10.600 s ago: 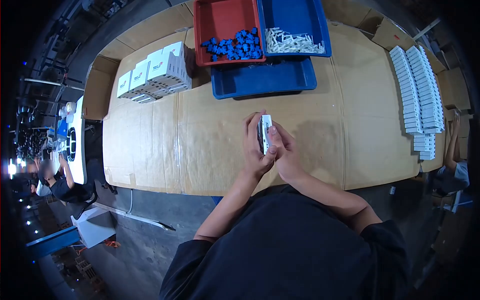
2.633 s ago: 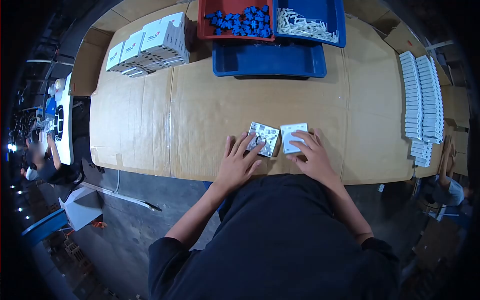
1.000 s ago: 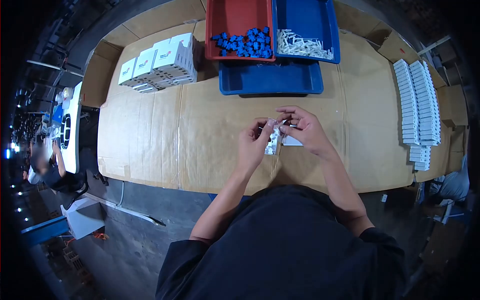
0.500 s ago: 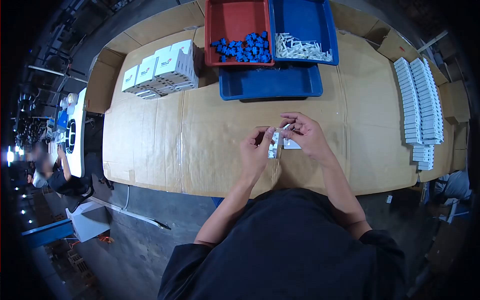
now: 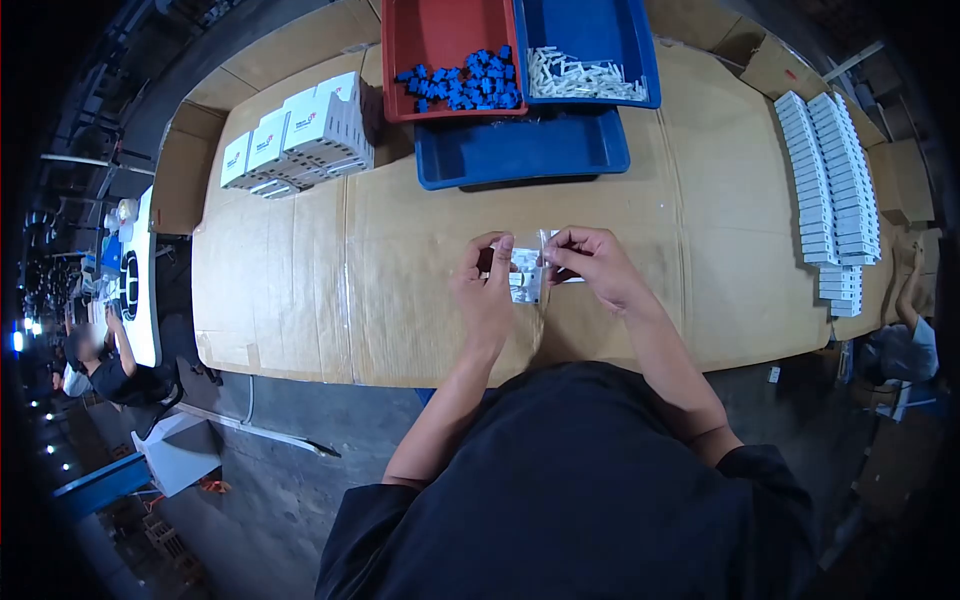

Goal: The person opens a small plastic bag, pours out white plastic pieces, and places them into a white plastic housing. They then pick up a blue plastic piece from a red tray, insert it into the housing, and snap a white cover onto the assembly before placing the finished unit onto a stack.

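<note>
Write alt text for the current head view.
A person's left hand and right hand, with a small whitish part between them, over a cardboard-topped table. Behind are a red tray of blue pieces, a blue tray of white pieces and a nearer blue tray; white stacks stand left and right.

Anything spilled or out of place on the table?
Nothing stands out. Blue pieces lie inside the red bin, white pieces inside the blue bin beside it, none visibly spilled. The part between the left hand and right hand is too covered to judge.

Left fingers point(image 5: 502, 262) hold a patterned white piece point(image 5: 527, 284) beside the right fingers point(image 5: 574, 260).
</note>
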Available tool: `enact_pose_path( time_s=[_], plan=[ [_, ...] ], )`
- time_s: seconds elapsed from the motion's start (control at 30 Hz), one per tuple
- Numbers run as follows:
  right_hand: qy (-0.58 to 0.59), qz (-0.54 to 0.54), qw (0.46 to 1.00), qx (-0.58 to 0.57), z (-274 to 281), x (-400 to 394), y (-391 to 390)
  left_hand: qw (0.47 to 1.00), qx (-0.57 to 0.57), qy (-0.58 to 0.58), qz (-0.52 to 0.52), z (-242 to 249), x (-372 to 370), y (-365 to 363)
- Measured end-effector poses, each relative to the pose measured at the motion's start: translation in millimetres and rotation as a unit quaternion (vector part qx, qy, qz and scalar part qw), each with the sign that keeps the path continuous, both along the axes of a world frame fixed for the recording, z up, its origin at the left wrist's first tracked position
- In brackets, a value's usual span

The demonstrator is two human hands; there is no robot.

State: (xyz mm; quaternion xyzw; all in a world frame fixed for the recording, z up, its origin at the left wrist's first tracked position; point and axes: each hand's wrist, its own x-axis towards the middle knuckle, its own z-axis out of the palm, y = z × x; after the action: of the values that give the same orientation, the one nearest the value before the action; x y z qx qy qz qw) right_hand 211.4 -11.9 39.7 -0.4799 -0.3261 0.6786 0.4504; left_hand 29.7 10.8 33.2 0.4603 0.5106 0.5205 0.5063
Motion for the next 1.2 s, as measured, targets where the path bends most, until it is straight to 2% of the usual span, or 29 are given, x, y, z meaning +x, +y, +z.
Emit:
enact_pose_path(
  time_s=[0.1,0.2,0.33,0.37,0.47,0.57,0.7,0.87,0.97,1.07,1.2],
  plan=[
    [-0.002,-0.012,1.0,-0.005,8,3,2,0.987,0.052,0.147,-0.026,-7,-16,7],
    [-0.013,-0.038,0.999,-0.007,10,6,5,0.975,0.116,0.179,0.062,-3,-22,15],
    [-0.042,-0.053,0.998,0.003,11,4,4,0.974,0.165,0.138,-0.069,11,-20,11],
    [-0.048,-0.055,0.997,0.007,13,2,4,0.967,0.157,0.172,-0.106,17,-18,8],
    [-0.106,-0.061,0.991,0.059,3,-5,2,0.975,0.093,0.127,-0.157,16,-7,6],
    [-0.289,-0.023,0.951,0.112,1,-6,-1,0.975,0.05,0.13,-0.173,19,-3,4],
    [-0.317,-0.017,0.942,0.107,25,-12,-4,0.97,-0.015,0.15,-0.19,23,-5,3],
    [-0.316,0.014,0.947,0.054,44,-15,-3,0.965,-0.004,0.17,-0.2,16,-10,6],
    [-0.272,-0.004,0.958,0.09,22,-12,-4,0.967,-0.008,0.173,-0.189,18,-10,5],
    [-0.246,-0.004,0.967,0.073,12,-10,-4,0.964,0.003,0.19,-0.187,18,-9,6],
    [-0.285,-0.004,0.955,0.084,11,-10,-3,0.966,0.001,0.187,-0.181,14,-10,5]
  ],
)
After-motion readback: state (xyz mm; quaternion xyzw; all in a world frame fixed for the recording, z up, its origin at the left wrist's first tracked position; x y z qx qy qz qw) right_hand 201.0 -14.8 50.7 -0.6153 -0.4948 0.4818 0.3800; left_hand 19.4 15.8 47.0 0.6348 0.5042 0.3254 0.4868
